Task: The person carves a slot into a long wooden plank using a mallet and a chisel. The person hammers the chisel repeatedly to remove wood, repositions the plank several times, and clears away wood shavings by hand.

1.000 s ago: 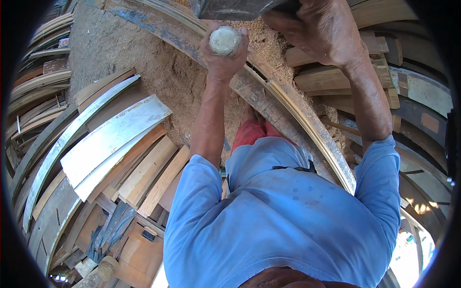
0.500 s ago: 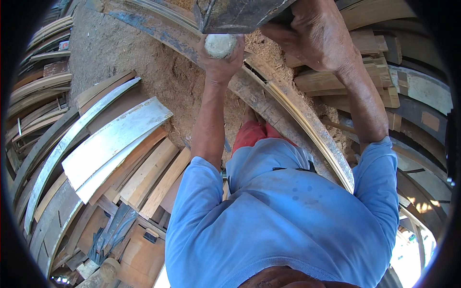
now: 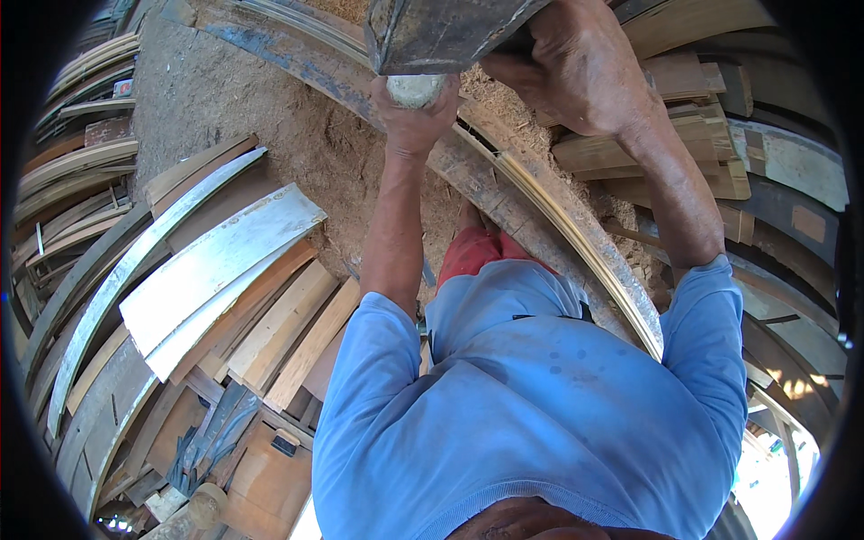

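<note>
My left hand (image 3: 416,124) is wrapped round a thick piece with a rounded, whitish end (image 3: 415,90). Right above it, a dark, scuffed, angular block (image 3: 454,38) overlaps the top of that end and runs out of the picture. My right hand (image 3: 585,76) is curled at the block's right side. Its fingertips are hidden behind the block, so what they grip cannot be made out. Both forearms reach up and away from my body.
A long curved beam with light wooden strips (image 3: 562,229) passes diagonally below my hands. White-faced boards (image 3: 211,270) and planks (image 3: 288,315) are stacked on the left. More timber (image 3: 648,153) lies at right. Sawdust covers the ground (image 3: 306,162).
The dark block sits slightly lower in the picture and hides more of the whitish end. My right hand has shifted a little to the left; my left hand keeps its grip.
</note>
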`<state>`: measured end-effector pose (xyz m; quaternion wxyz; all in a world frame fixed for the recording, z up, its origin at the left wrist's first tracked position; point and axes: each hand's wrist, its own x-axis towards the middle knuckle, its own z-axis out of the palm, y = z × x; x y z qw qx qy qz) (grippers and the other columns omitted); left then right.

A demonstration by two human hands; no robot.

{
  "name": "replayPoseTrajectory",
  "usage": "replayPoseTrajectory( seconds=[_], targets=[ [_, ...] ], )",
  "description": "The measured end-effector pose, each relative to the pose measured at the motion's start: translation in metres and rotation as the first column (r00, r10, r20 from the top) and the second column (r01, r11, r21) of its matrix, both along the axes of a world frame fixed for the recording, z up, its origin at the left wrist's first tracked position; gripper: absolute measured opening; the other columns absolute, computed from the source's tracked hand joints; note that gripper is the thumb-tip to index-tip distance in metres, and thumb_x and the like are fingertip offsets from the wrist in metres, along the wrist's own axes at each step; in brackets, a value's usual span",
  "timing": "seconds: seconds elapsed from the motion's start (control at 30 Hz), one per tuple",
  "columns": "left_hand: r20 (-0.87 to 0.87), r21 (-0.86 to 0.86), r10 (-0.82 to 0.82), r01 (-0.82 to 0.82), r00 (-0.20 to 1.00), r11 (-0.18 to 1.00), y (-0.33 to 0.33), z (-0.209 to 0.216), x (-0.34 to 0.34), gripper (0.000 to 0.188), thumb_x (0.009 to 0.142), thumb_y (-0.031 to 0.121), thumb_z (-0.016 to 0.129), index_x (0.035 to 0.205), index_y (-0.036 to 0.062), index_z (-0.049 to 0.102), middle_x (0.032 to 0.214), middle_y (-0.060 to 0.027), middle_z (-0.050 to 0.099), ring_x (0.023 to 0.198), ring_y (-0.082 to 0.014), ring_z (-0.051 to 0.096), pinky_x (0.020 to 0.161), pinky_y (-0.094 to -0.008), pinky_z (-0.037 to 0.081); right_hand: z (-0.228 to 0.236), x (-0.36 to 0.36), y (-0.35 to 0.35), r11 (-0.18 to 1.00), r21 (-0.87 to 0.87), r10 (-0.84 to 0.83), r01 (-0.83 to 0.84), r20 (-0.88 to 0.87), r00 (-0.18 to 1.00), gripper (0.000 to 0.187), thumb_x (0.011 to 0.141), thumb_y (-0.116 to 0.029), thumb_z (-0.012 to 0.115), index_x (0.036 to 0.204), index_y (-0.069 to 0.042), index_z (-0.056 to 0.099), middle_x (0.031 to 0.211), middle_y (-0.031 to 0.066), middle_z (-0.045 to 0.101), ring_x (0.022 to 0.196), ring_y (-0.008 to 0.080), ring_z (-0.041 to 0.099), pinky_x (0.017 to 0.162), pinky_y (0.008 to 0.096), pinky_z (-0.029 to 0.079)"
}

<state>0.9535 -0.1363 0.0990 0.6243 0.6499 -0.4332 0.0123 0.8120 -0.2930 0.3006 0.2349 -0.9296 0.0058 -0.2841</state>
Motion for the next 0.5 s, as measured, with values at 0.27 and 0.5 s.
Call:
replayPoseTrajectory(
  seconds=[0.27,0.5],
  targets=[
    [0.27,0.133,0.012,-0.05,0.963,0.99,0.0,-0.008,0.005,0.036,0.09,0.034,0.072,0.123,0.0212,0.063,0.122,0.0014,0.069,0.117,-0.0168,0.062,0.113,-0.0538,0.024,0.005,0.005,0.001,0.996,-0.08,-0.049,0.041,-0.102,0.994,0.023,0.07,-0.026,0.073,0.074,-0.005,0.065,0.072,0.0193,0.065,0.066,0.0394,0.064,0.056,0.044,0.05],
    [0.191,0.065,-0.057,0.046,0.98,0.997,-0.004,0.029,-0.007,0.055,0.077,0.007,0.085,0.124,-0.0025,0.058,0.114,-0.0106,0.068,0.099,-0.021,0.068,0.086,-0.0345,0.055,-0.026,0.007,0.002,0.998,0.01,-0.059,0.067,-0.344,0.937,0.018,0.074,-0.023,0.069,0.072,-0.007,0.064,0.07,0.0182,0.064,0.067,0.0361,0.066,0.057,0.0437,0.05]
  ],
)
